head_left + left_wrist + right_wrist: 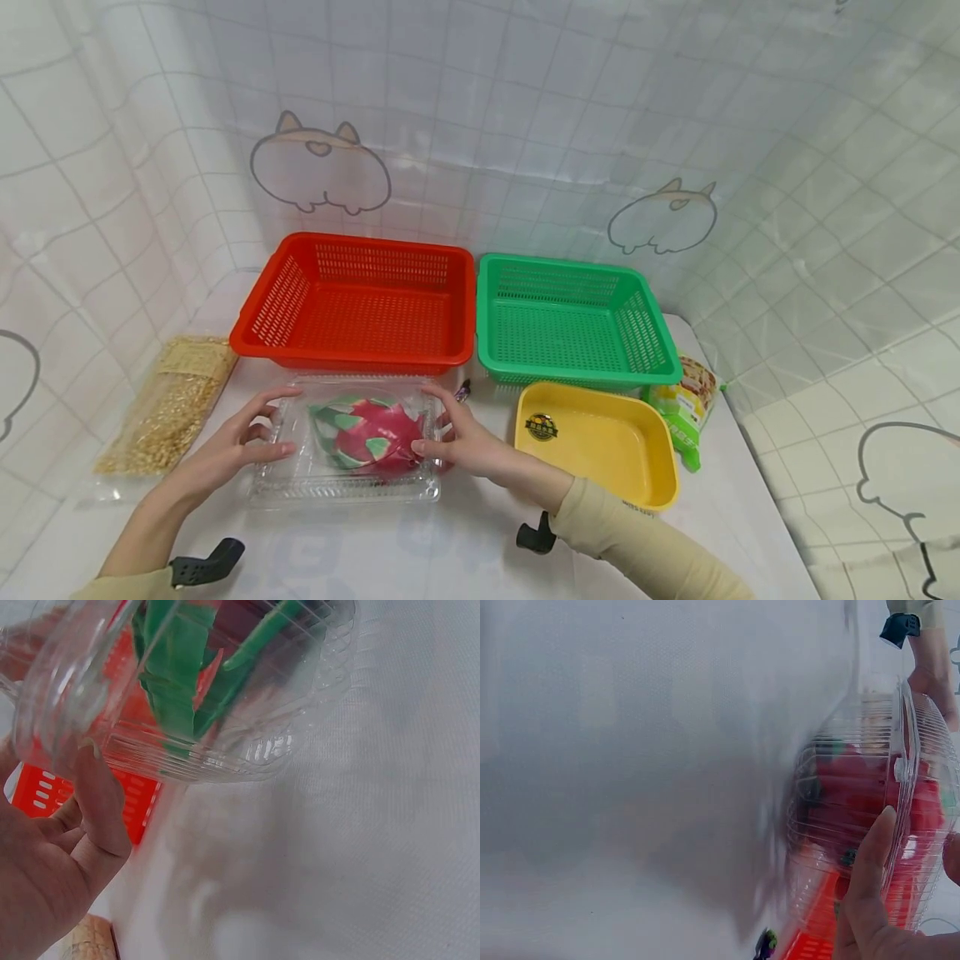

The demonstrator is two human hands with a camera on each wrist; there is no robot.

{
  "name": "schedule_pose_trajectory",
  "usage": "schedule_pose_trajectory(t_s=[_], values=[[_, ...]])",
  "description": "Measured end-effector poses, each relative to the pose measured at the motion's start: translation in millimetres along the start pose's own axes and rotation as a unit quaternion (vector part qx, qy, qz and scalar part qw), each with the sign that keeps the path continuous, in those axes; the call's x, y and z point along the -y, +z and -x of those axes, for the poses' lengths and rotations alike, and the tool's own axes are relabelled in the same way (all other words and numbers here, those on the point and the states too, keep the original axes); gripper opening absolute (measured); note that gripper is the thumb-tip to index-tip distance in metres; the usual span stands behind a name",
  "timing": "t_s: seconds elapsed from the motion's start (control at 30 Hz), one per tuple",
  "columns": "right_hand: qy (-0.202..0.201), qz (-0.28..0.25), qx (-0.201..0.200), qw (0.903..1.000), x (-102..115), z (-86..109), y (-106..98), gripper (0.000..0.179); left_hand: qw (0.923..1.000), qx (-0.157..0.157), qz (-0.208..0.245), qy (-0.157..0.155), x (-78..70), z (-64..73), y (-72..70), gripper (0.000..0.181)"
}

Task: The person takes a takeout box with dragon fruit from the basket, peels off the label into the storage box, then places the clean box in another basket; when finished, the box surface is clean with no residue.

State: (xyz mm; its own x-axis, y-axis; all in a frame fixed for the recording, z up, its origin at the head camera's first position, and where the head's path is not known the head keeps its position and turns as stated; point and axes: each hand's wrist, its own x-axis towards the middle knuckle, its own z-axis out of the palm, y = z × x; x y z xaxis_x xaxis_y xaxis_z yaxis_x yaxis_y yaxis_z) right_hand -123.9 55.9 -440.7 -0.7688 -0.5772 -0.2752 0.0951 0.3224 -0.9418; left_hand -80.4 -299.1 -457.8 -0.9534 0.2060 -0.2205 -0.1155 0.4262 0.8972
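A clear plastic clamshell box (341, 490) is in front of me, its lid down over a pink and green dragon fruit (378, 437). My left hand (238, 440) holds the box's left end, thumb near the front and fingers toward the back. At the opposite end, my right hand (468, 442) grips the box the same way. The left wrist view shows the ribbed side of the box (247, 761) close to the white tabletop. From the right wrist, the thumb and fingers span the seam between lid and base.
Behind the box stand a red basket (360, 362) and a green basket (577, 380), side by side. A yellow tray (615, 454) sits to the right, beside a green packet (686, 404). A bag of grain (168, 408) lies at left. A small dark purple item (463, 389) is behind my right hand.
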Motion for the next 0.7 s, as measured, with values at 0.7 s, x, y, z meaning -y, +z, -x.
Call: schedule_pose_trajectory(t_s=[0.7], values=[[-0.02, 0.007, 0.0, 0.9998, -5.0, 2.4, 1.7, 0.075, 0.9997, -0.01, -0.02, -0.007, -1.1, 0.5, 2.7, 0.076]])
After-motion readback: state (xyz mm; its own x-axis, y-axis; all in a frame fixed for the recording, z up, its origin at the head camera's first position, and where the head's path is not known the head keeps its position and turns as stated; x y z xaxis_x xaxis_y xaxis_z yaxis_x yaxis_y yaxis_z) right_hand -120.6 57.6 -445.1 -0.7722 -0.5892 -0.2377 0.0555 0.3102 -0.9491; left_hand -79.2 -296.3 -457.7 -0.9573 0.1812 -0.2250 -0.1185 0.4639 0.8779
